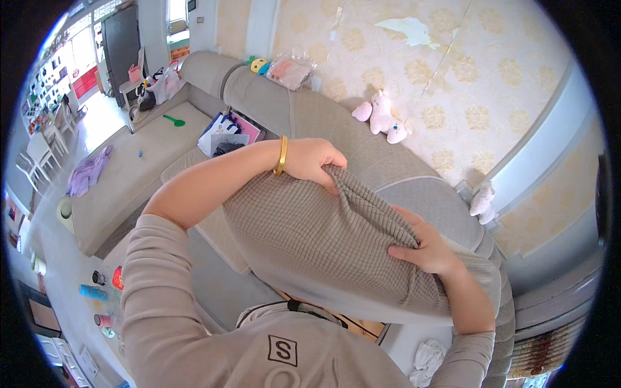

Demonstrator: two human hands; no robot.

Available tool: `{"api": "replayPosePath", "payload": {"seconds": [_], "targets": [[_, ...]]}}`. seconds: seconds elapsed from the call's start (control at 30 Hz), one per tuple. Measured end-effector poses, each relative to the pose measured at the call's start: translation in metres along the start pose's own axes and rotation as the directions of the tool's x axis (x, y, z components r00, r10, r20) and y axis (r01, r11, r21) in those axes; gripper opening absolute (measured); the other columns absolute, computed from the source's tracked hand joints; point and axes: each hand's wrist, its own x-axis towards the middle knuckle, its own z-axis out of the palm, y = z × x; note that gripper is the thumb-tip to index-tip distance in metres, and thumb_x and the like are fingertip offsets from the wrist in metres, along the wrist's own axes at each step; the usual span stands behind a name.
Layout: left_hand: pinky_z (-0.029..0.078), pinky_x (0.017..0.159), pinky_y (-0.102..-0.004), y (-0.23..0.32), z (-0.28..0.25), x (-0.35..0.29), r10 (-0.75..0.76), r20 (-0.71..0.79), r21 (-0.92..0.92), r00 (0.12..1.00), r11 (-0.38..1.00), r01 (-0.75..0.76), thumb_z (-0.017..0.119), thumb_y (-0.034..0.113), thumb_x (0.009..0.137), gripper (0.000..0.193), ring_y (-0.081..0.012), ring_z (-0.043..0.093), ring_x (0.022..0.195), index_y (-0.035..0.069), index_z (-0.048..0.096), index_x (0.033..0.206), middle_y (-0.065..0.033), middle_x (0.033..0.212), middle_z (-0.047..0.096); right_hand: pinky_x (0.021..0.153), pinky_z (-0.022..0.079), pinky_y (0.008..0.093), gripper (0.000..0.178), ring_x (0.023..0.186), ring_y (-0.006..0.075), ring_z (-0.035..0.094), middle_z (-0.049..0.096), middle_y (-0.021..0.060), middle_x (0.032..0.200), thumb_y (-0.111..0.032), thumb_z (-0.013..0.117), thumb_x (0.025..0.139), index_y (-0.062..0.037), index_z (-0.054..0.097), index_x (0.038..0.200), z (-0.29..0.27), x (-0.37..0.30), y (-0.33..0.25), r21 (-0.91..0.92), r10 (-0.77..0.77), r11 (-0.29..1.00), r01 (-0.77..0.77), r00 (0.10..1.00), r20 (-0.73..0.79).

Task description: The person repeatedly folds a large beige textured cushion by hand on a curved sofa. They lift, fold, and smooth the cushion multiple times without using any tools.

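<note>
A taupe, waffle-textured cushion cover (304, 226) is stretched over a large sofa cushion in front of my body. Its upper edge is bunched into a folded opening between my hands. My left hand (312, 160), with a gold bangle at the wrist, pinches that edge at the top, thumb against the fabric. On the right, my right hand (427, 244) grips the other end of the gathered edge, thumb in front and fingers partly hidden behind the cloth. What lies inside the cover is mostly hidden.
Behind stands a grey corner sofa (265, 103). Pink plush toys (385, 118) rest along its back. Books and bags (229, 132) lie on the seat beyond my left arm, with a green toy (174, 121) and purple cloth (90, 171) further left. Bottles (94, 292) stand at lower left.
</note>
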Motion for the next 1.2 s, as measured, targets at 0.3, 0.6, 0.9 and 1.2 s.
{"api": "replayPosePath", "payload": {"seconds": [0.3,0.6,0.9,1.2], "targets": [[0.046,0.060,-0.0295,-0.004,0.009,0.001,0.252,-0.412,0.238,0.875,0.957,-0.164,0.072,0.019,0.076,0.024,-0.0202,0.061,0.066,0.003,0.060,0.090,-0.0099,0.074,0.061,0.083,0.044,0.0331,0.047,0.096,0.0192,0.057,0.062,0.0121,0.106,-0.019,0.073,0.076,0.0040,0.057,0.113,-0.006,0.064,-0.031,0.449,0.346,0.746,-0.491,0.863,0.367],[0.041,0.092,-0.0346,-0.028,-0.013,-0.057,0.102,-0.321,0.036,0.942,0.995,-0.095,0.069,0.020,0.079,0.028,-0.0239,0.053,0.107,0.007,0.061,0.102,-0.0088,0.111,0.057,0.082,0.048,0.0316,0.041,0.092,0.0200,0.061,0.064,0.0117,0.105,-0.011,0.068,0.078,0.0059,0.057,0.114,0.040,0.106,-0.014,0.554,0.403,0.619,-0.557,0.831,0.384],[0.019,0.110,-0.0392,-0.056,0.038,-0.129,-0.068,-0.499,-0.512,0.864,0.827,-0.231,0.057,0.033,0.089,0.045,-0.0240,0.028,0.134,0.008,0.055,0.126,-0.0098,0.147,0.030,0.087,0.048,0.0335,0.036,0.097,0.0209,0.061,0.063,0.0119,0.110,-0.008,0.064,0.082,0.0061,0.056,0.115,0.042,0.122,-0.034,0.592,0.392,0.457,-0.664,0.748,0.536],[0.031,0.104,-0.0313,-0.061,0.038,-0.127,-0.155,-0.519,-0.496,0.840,0.856,-0.148,0.052,0.020,0.092,0.038,-0.0166,0.043,0.122,0.006,0.051,0.128,-0.0054,0.131,0.049,0.087,0.048,0.0363,0.042,0.099,0.0217,0.060,0.060,0.0118,0.113,-0.012,0.063,0.085,0.0029,0.051,0.122,0.067,0.146,-0.059,0.658,0.423,0.286,-0.697,0.708,0.566]]}}
